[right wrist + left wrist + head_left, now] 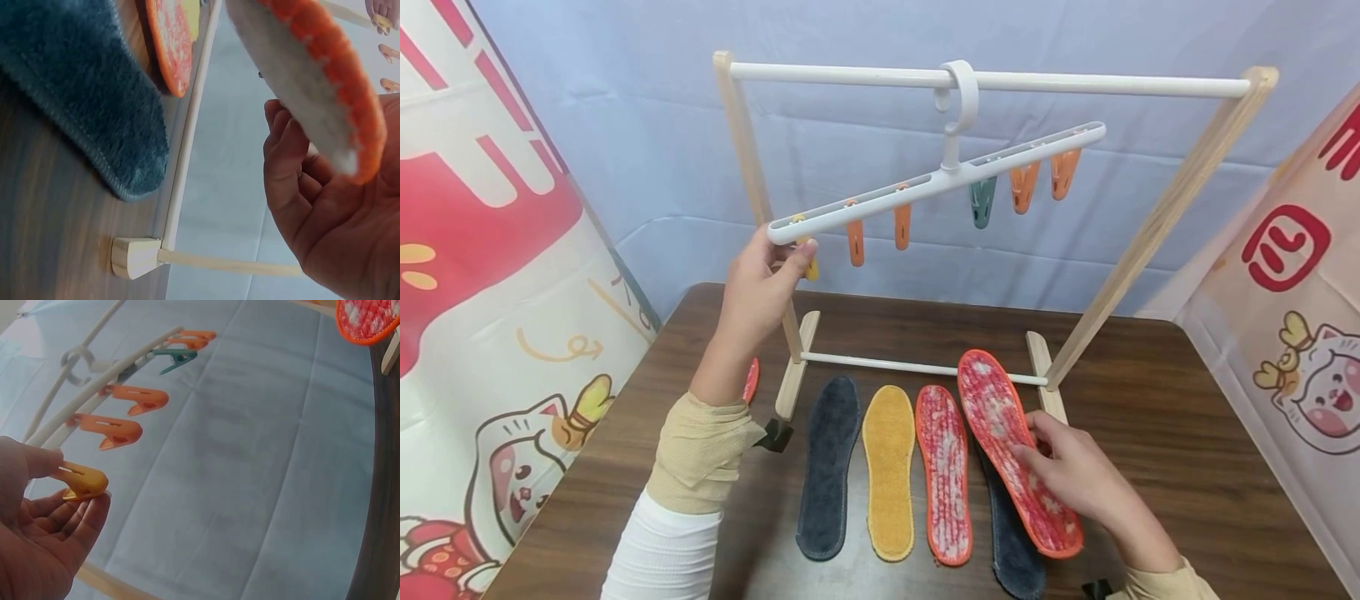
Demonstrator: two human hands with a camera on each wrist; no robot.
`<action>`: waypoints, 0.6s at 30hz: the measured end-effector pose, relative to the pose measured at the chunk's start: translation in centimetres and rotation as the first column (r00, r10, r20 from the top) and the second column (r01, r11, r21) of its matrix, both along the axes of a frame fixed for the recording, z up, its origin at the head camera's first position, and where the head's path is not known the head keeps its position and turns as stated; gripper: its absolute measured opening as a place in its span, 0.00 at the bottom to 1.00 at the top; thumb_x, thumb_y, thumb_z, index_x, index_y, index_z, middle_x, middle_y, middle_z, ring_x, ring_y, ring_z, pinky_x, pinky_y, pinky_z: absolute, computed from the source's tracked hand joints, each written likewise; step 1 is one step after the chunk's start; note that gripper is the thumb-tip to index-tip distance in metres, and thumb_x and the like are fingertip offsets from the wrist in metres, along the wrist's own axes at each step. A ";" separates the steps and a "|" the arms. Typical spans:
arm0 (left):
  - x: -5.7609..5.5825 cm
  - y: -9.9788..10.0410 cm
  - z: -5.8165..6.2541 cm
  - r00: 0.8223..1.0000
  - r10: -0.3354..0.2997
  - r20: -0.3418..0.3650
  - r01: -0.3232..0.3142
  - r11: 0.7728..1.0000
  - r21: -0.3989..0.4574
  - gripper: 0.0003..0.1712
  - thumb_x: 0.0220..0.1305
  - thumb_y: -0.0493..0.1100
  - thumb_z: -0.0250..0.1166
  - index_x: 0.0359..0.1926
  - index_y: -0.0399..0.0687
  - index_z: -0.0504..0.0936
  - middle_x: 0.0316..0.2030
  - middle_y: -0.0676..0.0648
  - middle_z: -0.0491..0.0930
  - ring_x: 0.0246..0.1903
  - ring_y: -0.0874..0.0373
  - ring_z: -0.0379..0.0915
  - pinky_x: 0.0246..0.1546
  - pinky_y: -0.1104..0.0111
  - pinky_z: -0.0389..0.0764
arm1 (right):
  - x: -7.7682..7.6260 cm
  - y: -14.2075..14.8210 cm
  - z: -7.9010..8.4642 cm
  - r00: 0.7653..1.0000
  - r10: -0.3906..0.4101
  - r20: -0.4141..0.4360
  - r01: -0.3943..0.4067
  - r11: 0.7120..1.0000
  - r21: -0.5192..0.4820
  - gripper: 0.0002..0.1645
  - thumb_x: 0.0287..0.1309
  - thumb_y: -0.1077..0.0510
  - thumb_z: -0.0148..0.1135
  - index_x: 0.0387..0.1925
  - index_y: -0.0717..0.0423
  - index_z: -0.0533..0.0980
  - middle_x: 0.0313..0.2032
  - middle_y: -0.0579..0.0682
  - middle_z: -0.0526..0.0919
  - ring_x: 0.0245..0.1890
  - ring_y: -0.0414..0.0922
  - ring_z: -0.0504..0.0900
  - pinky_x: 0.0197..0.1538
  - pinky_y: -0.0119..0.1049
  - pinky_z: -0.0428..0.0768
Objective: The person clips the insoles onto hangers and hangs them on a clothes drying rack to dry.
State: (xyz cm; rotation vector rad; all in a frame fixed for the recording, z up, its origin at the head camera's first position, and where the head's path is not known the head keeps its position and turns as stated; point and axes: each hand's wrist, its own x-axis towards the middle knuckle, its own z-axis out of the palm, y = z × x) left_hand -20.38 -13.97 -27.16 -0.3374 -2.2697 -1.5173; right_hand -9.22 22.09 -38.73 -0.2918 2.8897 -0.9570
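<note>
My left hand [756, 287] is at the lowered left end of the white clip hanger [880, 198], pinching the yellow clip [89, 481] between thumb and fingers. Several orange clips [902, 227] and one green clip [982, 202] hang along the tilted bar with nothing in them. My right hand [1071, 467] grips a red-and-white insole with orange edging [992, 408], raised over a dark insole [1017, 546] that it partly covers. In the right wrist view the held insole's pale underside [294, 81] shows beside the fingers.
A wooden stand with a white top rail [850, 77] carries the hanger. On the brown table [1187, 467] lie a dark insole [829, 471], a yellow insole [890, 475] and another red-and-white insole [943, 475]. Part of a red one [751, 382] shows behind the left forearm.
</note>
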 end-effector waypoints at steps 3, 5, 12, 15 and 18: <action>0.0 0.0 0.0 1.000 0.000 -0.002 0.000 1.000 0.004 0.25 0.61 0.57 0.59 0.51 0.46 0.72 0.32 0.44 0.78 0.32 0.56 0.74 0.31 0.65 0.70 | 0.0 -0.3 0.2 1.000 0.009 0.009 -0.009 1.000 -0.011 0.13 0.59 0.49 0.59 0.45 0.47 0.72 0.25 0.42 0.77 0.23 0.37 0.73 0.27 0.36 0.73; 0.1 0.0 0.0 1.000 -0.002 -0.004 0.002 1.000 0.005 0.25 0.61 0.57 0.59 0.51 0.45 0.72 0.32 0.44 0.78 0.32 0.56 0.73 0.32 0.65 0.70 | 0.0 -0.5 0.3 1.000 0.016 0.013 -0.015 1.000 -0.019 0.14 0.59 0.49 0.59 0.45 0.48 0.72 0.25 0.42 0.77 0.23 0.37 0.73 0.26 0.36 0.73; 0.2 0.1 0.2 1.000 -0.004 -0.006 0.004 1.000 0.006 0.25 0.61 0.56 0.59 0.50 0.44 0.71 0.32 0.45 0.77 0.32 0.57 0.73 0.33 0.65 0.71 | 0.0 -1.2 0.4 0.999 0.028 0.029 -0.027 0.999 -0.043 0.13 0.59 0.49 0.59 0.44 0.47 0.72 0.25 0.42 0.77 0.21 0.38 0.73 0.25 0.36 0.73; 0.2 0.1 0.2 1.000 -0.004 -0.012 0.004 1.000 0.005 0.25 0.61 0.56 0.60 0.51 0.44 0.71 0.32 0.44 0.77 0.32 0.58 0.73 0.35 0.65 0.72 | 0.0 -1.5 0.4 0.999 0.038 0.032 -0.036 0.998 -0.050 0.13 0.59 0.49 0.59 0.43 0.47 0.72 0.25 0.42 0.77 0.22 0.38 0.73 0.25 0.36 0.73; 0.2 0.2 0.1 1.000 -0.004 -0.010 0.004 1.000 0.002 0.25 0.61 0.55 0.59 0.51 0.44 0.71 0.32 0.45 0.77 0.32 0.58 0.73 0.35 0.66 0.72 | 0.0 -1.8 0.5 0.998 0.047 0.044 -0.045 0.998 -0.053 0.12 0.58 0.49 0.59 0.42 0.47 0.72 0.25 0.42 0.77 0.21 0.38 0.73 0.24 0.36 0.73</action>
